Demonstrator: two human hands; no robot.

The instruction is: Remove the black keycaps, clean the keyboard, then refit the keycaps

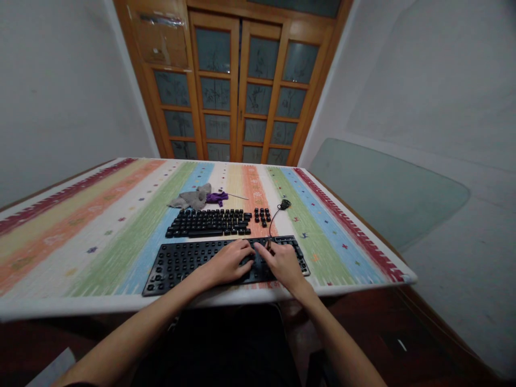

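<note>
A black keyboard with most of its keycaps off lies along the front edge of the table. My left hand rests on its middle, fingers bent and the thumb apart from them, with nothing seen in its grasp. Close beside it, my right hand is over the right part of the keyboard, thumb and forefinger brought together around something small and dark that I cannot make out. Behind the keyboard, loose black keycaps stand in rows, with a smaller group of keycaps to their right. The keys under my hands are hidden.
A grey cloth and a purple cloth lie behind the keycaps, near a thin rod. The keyboard's cable is bundled at the right. A striped cloth covers the table. Wooden doors stand beyond.
</note>
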